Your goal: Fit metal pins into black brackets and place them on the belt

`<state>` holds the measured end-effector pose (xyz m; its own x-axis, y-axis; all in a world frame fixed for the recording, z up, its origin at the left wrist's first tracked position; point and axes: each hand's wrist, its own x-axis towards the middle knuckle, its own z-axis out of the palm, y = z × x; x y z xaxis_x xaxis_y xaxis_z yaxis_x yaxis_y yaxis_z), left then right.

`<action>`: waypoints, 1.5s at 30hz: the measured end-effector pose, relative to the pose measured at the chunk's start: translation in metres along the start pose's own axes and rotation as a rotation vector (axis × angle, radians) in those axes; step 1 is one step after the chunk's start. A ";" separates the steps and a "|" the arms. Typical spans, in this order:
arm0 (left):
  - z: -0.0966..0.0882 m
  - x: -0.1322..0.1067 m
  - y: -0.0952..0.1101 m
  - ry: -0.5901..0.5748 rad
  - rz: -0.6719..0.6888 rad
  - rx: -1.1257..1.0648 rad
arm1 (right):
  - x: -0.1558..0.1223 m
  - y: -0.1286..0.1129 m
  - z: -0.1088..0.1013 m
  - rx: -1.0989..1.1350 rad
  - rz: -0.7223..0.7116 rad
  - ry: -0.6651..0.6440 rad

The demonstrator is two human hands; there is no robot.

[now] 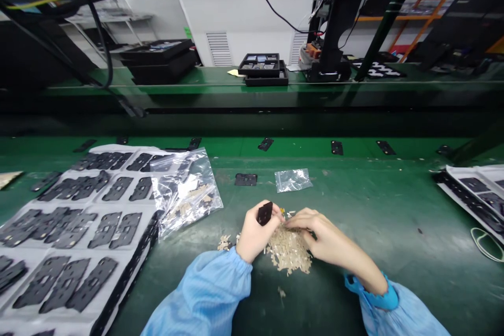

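My left hand [254,231] is closed around a small black plate [265,213], whose end sticks up between thumb and fingers. Close beside it, my right hand [317,232] has its fingertips pinched together near the left fingers; whatever lies between them is too small to make out. Below both hands spreads a pile of small beige pieces [289,254] on the green table. A smaller heap of beige pieces [224,243] lies left of my left wrist. Beyond my hands a single black plate [246,179] rests flat, with a small clear zip bag [293,180] to its right.
A white-lined tray [98,244] with many black plates fills the left side, a clear bag of beige pieces [189,197] on its edge. Another tray [478,189] and a rubber band [487,244] lie at right. Black trays [262,68] stand on the back shelf.
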<state>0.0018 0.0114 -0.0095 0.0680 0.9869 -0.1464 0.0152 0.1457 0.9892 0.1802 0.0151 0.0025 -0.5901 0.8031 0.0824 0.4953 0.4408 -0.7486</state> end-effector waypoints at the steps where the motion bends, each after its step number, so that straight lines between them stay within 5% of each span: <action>1: 0.000 0.000 -0.001 -0.002 -0.002 -0.001 | 0.001 0.000 0.000 -0.012 0.023 0.033; 5: 0.001 -0.001 -0.002 -0.023 -0.002 -0.004 | 0.009 -0.002 0.004 0.212 0.192 0.228; 10: 0.003 -0.003 0.002 -0.071 0.026 0.043 | 0.013 -0.002 0.012 0.652 0.275 0.248; 17: 0.005 -0.008 0.000 0.071 0.314 0.243 | 0.013 -0.007 0.012 0.646 0.342 0.304; 27: 0.004 -0.009 0.000 0.058 0.284 0.281 | 0.010 -0.008 0.018 0.348 0.081 0.300; 35: -0.007 -0.002 0.003 0.160 0.306 0.349 | 0.003 -0.015 -0.008 0.579 0.223 0.322; 37: -0.009 0.000 0.002 0.124 0.325 0.401 | -0.012 -0.025 -0.005 0.765 0.229 0.155; 41: -0.009 -0.001 -0.003 -0.023 0.361 0.532 | -0.051 -0.041 0.025 0.886 0.242 -0.496; 43: -0.007 -0.004 -0.004 -0.072 0.379 0.613 | -0.064 -0.043 0.036 0.755 0.291 -0.512; 45: -0.006 -0.006 -0.004 -0.093 0.387 0.683 | -0.068 -0.040 0.037 0.679 0.327 -0.354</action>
<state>-0.0048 0.0056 -0.0130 0.2762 0.9445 0.1779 0.5803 -0.3115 0.7525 0.1774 -0.0718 0.0024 -0.7050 0.6249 -0.3353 0.2513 -0.2220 -0.9421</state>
